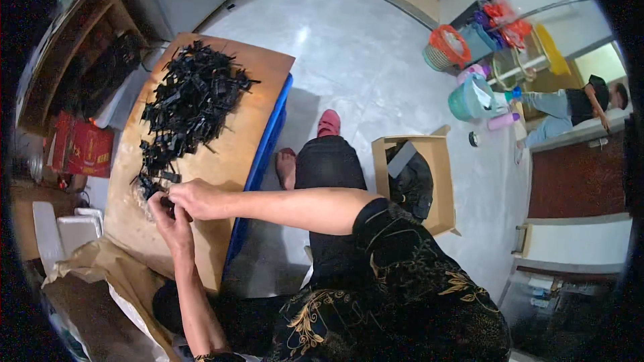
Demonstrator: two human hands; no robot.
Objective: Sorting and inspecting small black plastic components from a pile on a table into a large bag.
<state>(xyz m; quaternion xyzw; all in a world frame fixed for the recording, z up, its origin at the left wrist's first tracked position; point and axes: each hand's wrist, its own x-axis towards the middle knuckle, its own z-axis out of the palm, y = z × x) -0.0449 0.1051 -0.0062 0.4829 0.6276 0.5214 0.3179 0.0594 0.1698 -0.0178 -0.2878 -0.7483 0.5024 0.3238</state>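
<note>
At the near left part of a wooden board (261,70), my two hands meet. My left hand (172,226) is closed, its fingers pinching a small black plastic piece (169,207). My right hand (199,199) is closed against the same piece, fingertips touching the left ones; the piece is mostly hidden between them. Just beyond my hands, a few loose black parts (153,181) lie on the board. Farther back rises a big heap of small black plastic parts (194,97), some with thin strips sticking out.
A blue crate (258,161) is under the board. On the floor to the right stands an open cardboard box (439,194) with dark contents. A large paper sack (100,288) stands at the near left. Baskets (446,47) and another person (570,107) are at the far right.
</note>
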